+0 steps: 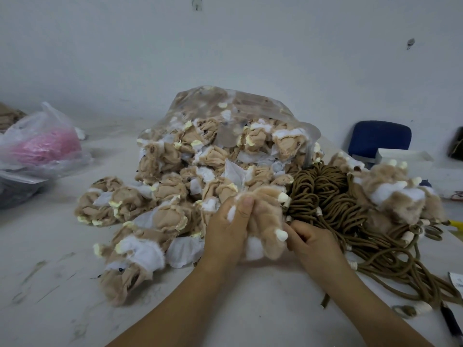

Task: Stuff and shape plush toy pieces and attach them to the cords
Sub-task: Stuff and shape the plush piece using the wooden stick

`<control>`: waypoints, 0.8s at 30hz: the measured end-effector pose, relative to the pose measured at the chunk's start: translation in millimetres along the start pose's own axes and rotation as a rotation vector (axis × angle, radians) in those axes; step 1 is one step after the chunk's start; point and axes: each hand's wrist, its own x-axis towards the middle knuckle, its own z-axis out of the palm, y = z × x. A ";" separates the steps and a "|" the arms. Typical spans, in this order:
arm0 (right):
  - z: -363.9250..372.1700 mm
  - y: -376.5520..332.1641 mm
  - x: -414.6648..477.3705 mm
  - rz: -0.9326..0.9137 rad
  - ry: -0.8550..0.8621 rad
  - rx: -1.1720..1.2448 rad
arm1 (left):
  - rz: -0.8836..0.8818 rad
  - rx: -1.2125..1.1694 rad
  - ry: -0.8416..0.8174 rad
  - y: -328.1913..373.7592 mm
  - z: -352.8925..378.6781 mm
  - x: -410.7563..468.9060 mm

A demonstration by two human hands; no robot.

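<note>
Your left hand [226,231] grips the plush [265,221], thumb pressed by white stuffing at its top. Your right hand [310,242] pinches its right edge, fingers curled. Plush rests on the bench [75,271], just left of the cords [333,204]. Unstuffed pile [175,176] lies farther left of the cords.

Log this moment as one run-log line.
step: shaping | left hand: grips plush piece | right hand: pinches its edge | cords: heaped at right | loose pieces: spilling from bag

Your plush piece [265,221] is tan with white patches and cream tips. Your cords [333,204] are olive-brown; the chair [378,136] is navy, the bagged bundle [42,146] pink
</note>
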 end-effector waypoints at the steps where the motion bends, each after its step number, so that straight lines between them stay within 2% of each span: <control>1: -3.0 1.6 0.6 -0.021 0.013 -0.030 | -0.003 0.001 0.006 0.5 -0.4 0.0; 7: -15.5 1.5 1.4 -0.051 0.006 -0.139 | -0.035 -0.040 0.045 1.3 -2.3 1.6; 15: -4.3 -2.3 -2.5 -0.025 -0.026 -0.041 | -0.038 -0.063 -0.010 2.8 1.0 -0.8; 20: -2.1 -0.1 -1.6 0.028 -0.051 0.018 | -0.029 0.062 -0.155 6.2 9.8 -4.8; 24: -0.7 0.9 -2.2 0.029 -0.050 0.006 | -0.022 0.054 -0.155 0.3 9.8 -6.6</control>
